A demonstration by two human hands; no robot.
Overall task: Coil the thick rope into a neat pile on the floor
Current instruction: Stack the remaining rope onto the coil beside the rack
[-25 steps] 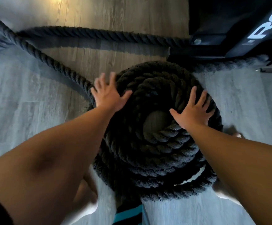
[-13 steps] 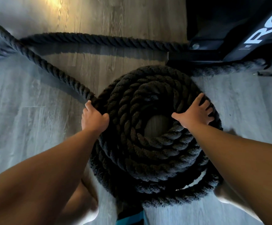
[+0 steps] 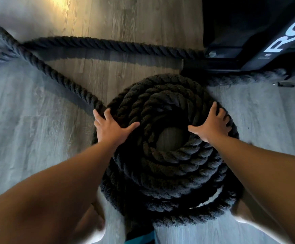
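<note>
The grey wood-plank floor (image 3: pixel 37 155) fills the view, and on it, straight below the camera, sits the thick dark rope (image 3: pixel 169 173), already wound into a round pile several turns wide and stacked more than one layer high, with a small patch of floor showing through its hollow middle. A loose length (image 3: pixel 55 74) leaves the pile at its upper left and runs away toward the left edge of the view, where it meets another stretch lying across the boards to the black machine base (image 3: pixel 248 32) at the upper right, so a good deal remains uncoiled. Both bare forearms reach down onto the pile. The left hand (image 3: pixel 111 131) lies flat on its left rim, fingers (image 3: pixel 97 115) spread and straight beside the point where the loose length comes off, thumb pointing in across the top turn. The right hand (image 3: pixel 211 125) presses on the upper right rim, fingers spread and draped over the outer turn, gripping nothing. This looks like a settling step, squaring the turns. Next, one hand would need to take the loose length and lay another turn evenly on top without pushing the stack off centre.
</note>
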